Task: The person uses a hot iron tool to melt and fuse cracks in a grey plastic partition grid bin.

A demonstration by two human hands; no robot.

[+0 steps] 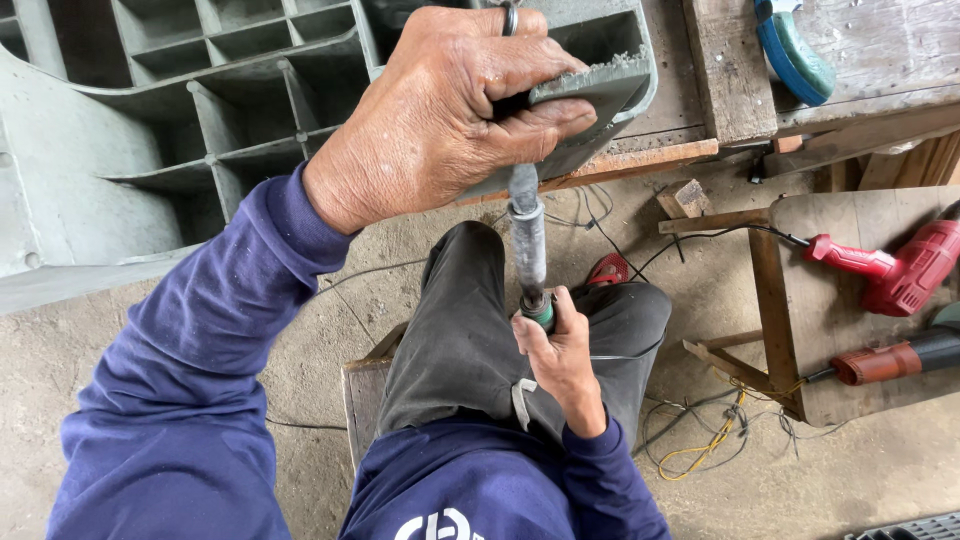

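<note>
Grey casting point(200, 130) under left hand point(450, 110), tool point(528, 240) in right hand point(560, 350).

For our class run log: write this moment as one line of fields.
left hand: grips grey casting edge | right hand: holds grey rod tool against casting | red drill: on wooden board

Tool point(528, 235) tip hidden under grey casting point(200, 130); casting and red drill point(900, 270) cut by frame edges.
</note>
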